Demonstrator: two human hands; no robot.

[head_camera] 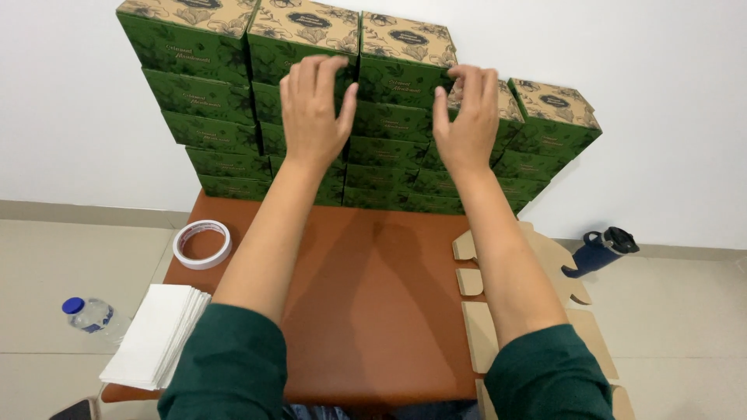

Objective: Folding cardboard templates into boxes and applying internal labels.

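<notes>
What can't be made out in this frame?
- Box fronts behind the left hand and right hand: hidden by the hands, head view.
- Flat cardboard blanks: partly under the right forearm, cut by the bottom edge.
- Dark thing at the bottom left corner: cut off, unidentifiable.

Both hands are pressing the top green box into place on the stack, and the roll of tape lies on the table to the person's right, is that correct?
Not quite: the head view shows the roll of tape on the table to the person's left. The rest holds: the left hand and right hand grip the top green box of the stack.
</notes>
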